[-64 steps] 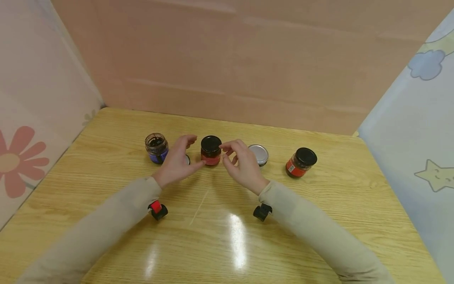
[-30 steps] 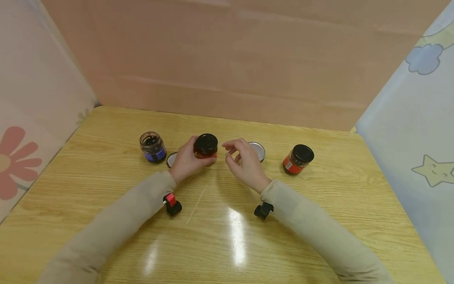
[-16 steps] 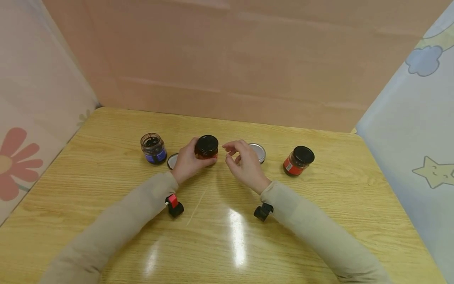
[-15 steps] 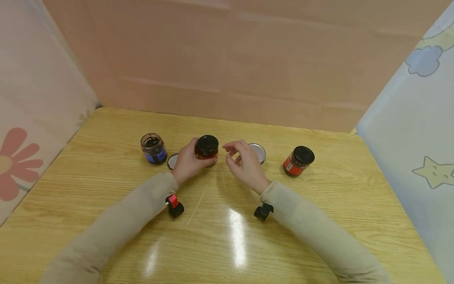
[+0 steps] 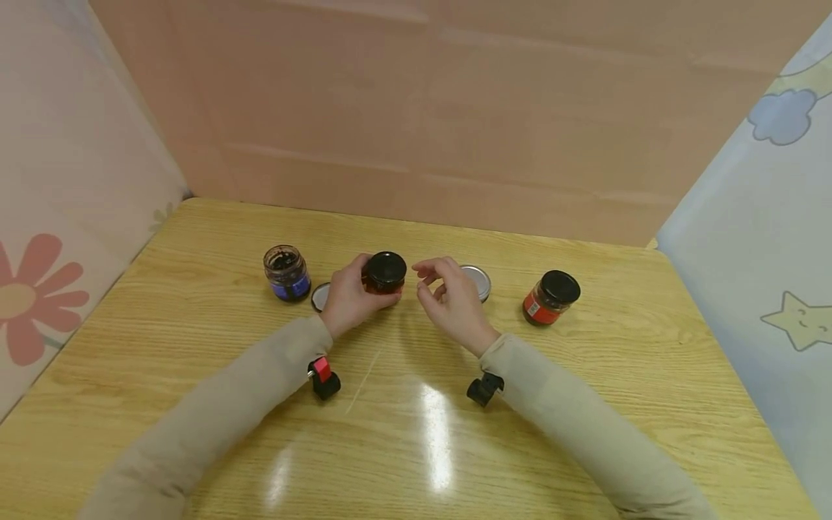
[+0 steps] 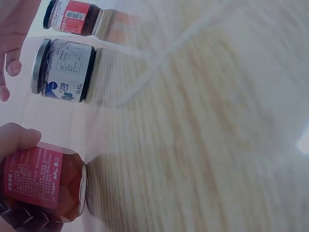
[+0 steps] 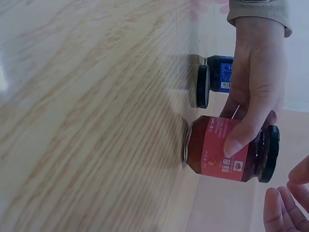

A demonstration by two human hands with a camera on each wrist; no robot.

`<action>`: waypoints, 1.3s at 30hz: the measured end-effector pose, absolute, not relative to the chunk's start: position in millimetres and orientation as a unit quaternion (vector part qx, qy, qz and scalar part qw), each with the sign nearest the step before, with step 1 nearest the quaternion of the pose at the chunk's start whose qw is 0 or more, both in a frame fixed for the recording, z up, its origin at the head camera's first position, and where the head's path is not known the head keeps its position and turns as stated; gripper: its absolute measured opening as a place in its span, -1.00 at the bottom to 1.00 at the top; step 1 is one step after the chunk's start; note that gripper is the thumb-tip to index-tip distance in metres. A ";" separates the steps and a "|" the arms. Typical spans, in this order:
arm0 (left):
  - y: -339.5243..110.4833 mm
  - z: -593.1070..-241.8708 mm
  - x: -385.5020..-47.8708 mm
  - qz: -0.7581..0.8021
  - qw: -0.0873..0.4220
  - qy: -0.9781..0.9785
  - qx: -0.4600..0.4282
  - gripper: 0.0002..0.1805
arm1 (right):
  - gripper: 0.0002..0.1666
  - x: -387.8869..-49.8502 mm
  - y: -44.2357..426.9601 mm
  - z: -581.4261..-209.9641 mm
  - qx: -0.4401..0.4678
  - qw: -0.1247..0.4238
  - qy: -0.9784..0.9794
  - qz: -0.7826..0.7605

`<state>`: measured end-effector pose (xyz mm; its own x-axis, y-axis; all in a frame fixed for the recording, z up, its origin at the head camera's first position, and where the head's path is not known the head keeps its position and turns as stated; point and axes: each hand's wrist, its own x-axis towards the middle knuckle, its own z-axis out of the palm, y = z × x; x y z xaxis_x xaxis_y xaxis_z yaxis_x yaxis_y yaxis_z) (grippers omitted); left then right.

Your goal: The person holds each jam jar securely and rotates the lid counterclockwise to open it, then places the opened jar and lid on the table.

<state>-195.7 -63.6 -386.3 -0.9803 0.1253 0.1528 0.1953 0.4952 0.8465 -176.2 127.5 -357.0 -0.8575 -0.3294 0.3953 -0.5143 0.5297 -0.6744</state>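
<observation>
My left hand point(image 5: 355, 298) grips a jam jar point(image 7: 224, 150) with a red label and a black lid, its thumb across the front. The jar stands upright, its base at or just above the table; I cannot tell which. My right hand point(image 5: 455, 302) hovers just right of that jar with loosely curled fingers, holding nothing. Partly hidden behind it is a silver-lidded jar point(image 6: 67, 70) with a pale label. Left of my left hand lie a loose lid point(image 5: 321, 297), pale inside up, and an uncapped jar point(image 5: 287, 274) with a blue label and dark smears inside.
Another red-labelled jar point(image 5: 549, 298) with a black lid stands farther right on the wooden table point(image 5: 390, 448). A brown panel point(image 5: 416, 108) rises along the back edge. Patterned walls flank the left and right sides.
Two seconds ago my left hand was apart from the red-labelled jar; it moved right and closed round it. Over the last second both hands have stayed nearly still.
</observation>
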 end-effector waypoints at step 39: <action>-60.2 -363.8 -183.4 -0.326 0.115 -0.917 -0.201 -0.26 | -0.34 -181.0 116.8 -346.2 0.170 0.001 -0.898 0.406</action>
<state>-183.4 -60.2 -363.8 -0.8928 0.2927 0.3424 0.4431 0.7074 0.5507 -181.0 116.8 -346.2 -0.9424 -0.3040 0.1397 -0.3058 0.6134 -0.7281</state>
